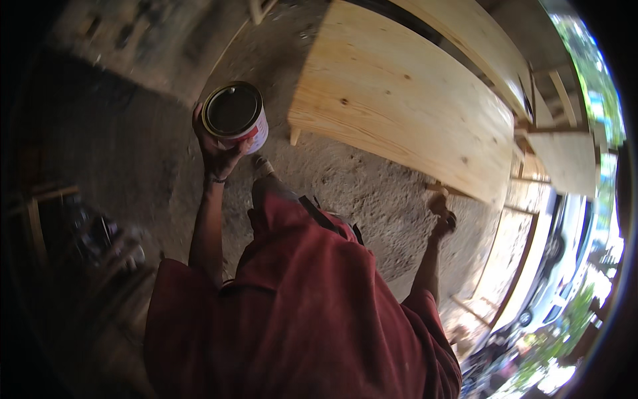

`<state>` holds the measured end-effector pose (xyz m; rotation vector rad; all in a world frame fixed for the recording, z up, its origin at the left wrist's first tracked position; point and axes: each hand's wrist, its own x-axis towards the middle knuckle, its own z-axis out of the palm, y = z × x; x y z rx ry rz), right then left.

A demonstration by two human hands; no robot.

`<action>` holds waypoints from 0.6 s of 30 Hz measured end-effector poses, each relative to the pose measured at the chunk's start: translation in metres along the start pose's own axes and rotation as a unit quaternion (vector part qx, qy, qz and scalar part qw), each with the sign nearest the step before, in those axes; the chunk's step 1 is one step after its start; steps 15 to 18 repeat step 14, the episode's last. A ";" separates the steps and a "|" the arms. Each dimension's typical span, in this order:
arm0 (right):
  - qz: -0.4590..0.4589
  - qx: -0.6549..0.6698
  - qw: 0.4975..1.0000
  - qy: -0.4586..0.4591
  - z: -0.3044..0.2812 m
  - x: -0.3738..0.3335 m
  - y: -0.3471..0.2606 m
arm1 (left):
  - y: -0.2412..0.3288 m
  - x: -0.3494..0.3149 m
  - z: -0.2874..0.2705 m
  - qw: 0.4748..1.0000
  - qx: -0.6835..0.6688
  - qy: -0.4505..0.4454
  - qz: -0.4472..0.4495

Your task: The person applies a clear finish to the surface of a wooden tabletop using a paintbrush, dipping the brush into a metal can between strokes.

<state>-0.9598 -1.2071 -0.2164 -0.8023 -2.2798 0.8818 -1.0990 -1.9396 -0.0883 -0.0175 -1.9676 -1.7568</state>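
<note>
My left hand [222, 154] grips a round metal tin [256, 138] from its near left side, fingers and thumb wrapped around the wall. The tin stands nearly upright, with a dark round lid inside a gold rim and a white and red label. Away to the right, my right hand [442, 211] hangs low beside the near edge of a pale wooden table [399, 93]. Its fingers are small and blurred, so whether they hold anything does not show. A short strip of wood [458, 191] shows just beyond that hand, under the tabletop edge.
Rough earthen floor [372, 193] lies around my feet. Another wooden board [465, 30] runs beyond the table. Wooden frames [525, 259] stand at the right, with a parked vehicle [565, 246] outside. Dim clutter [106, 239] sits at the left.
</note>
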 end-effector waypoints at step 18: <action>0.284 0.523 0.707 0.382 -0.283 -0.188 -0.003 | 0.127 -0.162 0.411 0.899 -0.145 -0.413 0.034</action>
